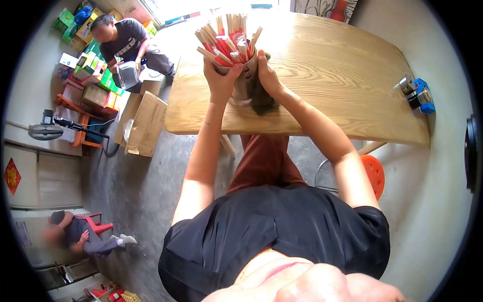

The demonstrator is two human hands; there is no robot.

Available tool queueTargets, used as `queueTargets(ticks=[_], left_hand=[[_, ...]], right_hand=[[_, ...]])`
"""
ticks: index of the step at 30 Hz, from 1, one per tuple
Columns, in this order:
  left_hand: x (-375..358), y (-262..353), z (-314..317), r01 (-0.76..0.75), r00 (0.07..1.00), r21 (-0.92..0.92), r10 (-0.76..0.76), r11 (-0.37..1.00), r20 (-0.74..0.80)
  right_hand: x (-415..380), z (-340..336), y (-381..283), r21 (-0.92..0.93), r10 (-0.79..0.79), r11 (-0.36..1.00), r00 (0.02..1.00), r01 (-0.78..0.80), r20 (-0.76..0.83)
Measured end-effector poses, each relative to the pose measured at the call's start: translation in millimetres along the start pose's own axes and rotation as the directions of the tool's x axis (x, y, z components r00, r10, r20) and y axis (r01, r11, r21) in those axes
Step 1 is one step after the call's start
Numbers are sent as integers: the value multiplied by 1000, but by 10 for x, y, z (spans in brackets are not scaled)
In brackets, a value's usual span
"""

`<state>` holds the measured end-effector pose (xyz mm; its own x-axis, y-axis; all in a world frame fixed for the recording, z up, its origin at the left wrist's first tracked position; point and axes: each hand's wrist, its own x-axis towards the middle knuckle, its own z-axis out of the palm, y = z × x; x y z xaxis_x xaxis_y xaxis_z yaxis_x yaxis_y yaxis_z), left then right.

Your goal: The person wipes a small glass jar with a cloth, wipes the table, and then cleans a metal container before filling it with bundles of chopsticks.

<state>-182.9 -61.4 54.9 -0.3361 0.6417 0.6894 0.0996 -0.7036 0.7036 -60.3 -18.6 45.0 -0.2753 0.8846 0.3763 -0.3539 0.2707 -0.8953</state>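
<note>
A light-coloured cup (245, 83) with dark marks is packed with wooden chopsticks (234, 38) in red and clear wrappers. It is held up over the near edge of the wooden table (327, 65). Fingers of my left hand (220, 78) wrap round the cup's left side, just under the chopsticks. On the right side, my right hand (268, 75) presses a dark cloth (262, 100) against the cup; the cloth hangs below the hand.
Condiment jars (413, 95) in a blue holder stand at the table's right end. An orange stool (373, 173) is under the right side. An open cardboard box (146, 123), stacked cartons and a crouching person (128, 40) are left; another person (85, 234) sits lower left.
</note>
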Motion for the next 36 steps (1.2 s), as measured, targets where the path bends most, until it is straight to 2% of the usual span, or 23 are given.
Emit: queueTargets(ticks=[1, 3, 5, 7, 9, 10, 11, 13, 15, 17, 18, 21, 22, 23, 25, 26, 27, 29, 30, 32, 33, 35, 36], left_hand=[[-13, 9, -13, 2, 1000, 2, -2, 1000, -3], [-9, 21, -14, 11, 1000, 27, -11, 1000, 1], [-11, -72, -102, 21, 1000, -24, -21, 999, 0], [-14, -89, -115, 37, 999, -79, -36, 996, 9], [-19, -25, -82, 21, 1000, 14, -21, 1000, 6], [-19, -63, -90, 53, 999, -39, -53, 998, -9], [-13, -98, -100, 53, 999, -40, -53, 998, -9], [-4, -156, -137, 36, 999, -46, -35, 998, 12], [-17, -183, -133, 62, 998, -52, -63, 997, -4], [6, -169, -127, 75, 997, -65, -76, 995, -14], [18, -154, -116, 29, 999, -20, -29, 999, -15], [5, -60, -49, -36, 999, 16, 36, 999, -27], [7, -46, -51, -34, 999, 18, 35, 999, -24], [4, -37, -50, -32, 999, 21, 33, 999, -21], [10, -95, -54, -29, 999, 2, 29, 1000, -19], [13, -115, -66, -20, 1000, -7, 20, 1000, -19], [-2, -149, -92, -12, 1000, -15, 11, 1000, -20], [-59, -207, -145, 6, 1000, 8, -6, 1000, -23], [-37, -231, -150, 18, 1000, 23, -17, 1000, -24], [-26, -206, -126, -20, 999, 31, 21, 999, -29], [-33, -194, -118, -47, 998, 41, 48, 998, -35], [-30, -156, -104, -28, 999, 58, 29, 998, -30], [-30, -147, -103, -22, 999, 47, 23, 999, -27]], right_hand=[[-5, -52, 162, 0, 3, 1000, 1000, -3, 3], [-39, -191, 422, -221, 50, 974, 999, -44, 18], [-162, -224, 483, -245, 143, 960, 989, -134, 20], [-564, -52, 148, -316, 12, 949, 999, 2, 41], [-838, 156, -108, -633, -117, 768, 993, 99, 13], [-810, 296, -101, -683, -493, 646, 869, 341, -33], [-798, 285, -165, -683, -493, 646, 869, 341, -32], [-746, 319, -475, -593, -378, 716, 919, 368, 115], [-749, 364, -507, -595, -349, 742, 936, 309, 50], [-832, 376, -202, -764, -413, 550, 905, 337, 101], [-941, 363, -202, -916, -467, 28, 815, 401, 343], [-1126, 390, -207, -875, -437, 117, 815, 470, 380], [-1047, 450, -302, -677, -512, 588, 852, 443, 112], [-1013, 405, -302, -680, -511, 589, 853, 437, 106], [-892, 305, -270, -860, -446, 245, 840, 448, 310], [-763, 291, -216, -913, -545, 152, 803, 378, 242], [-578, 260, -156, -733, -424, 594, 903, 331, 65], [-601, 265, -57, -881, -439, 343, 884, 327, 158], [-688, 287, -40, -880, -449, 341, 879, 332, 157], [-973, 326, -32, -928, -580, -97, 737, 360, 347], [-953, 332, -116, -928, -585, -102, 733, 358, 347], [-922, 354, -336, -860, -632, 178, 726, 478, 272], [-956, 309, -87, -884, -503, 240, 830, 401, 240]])
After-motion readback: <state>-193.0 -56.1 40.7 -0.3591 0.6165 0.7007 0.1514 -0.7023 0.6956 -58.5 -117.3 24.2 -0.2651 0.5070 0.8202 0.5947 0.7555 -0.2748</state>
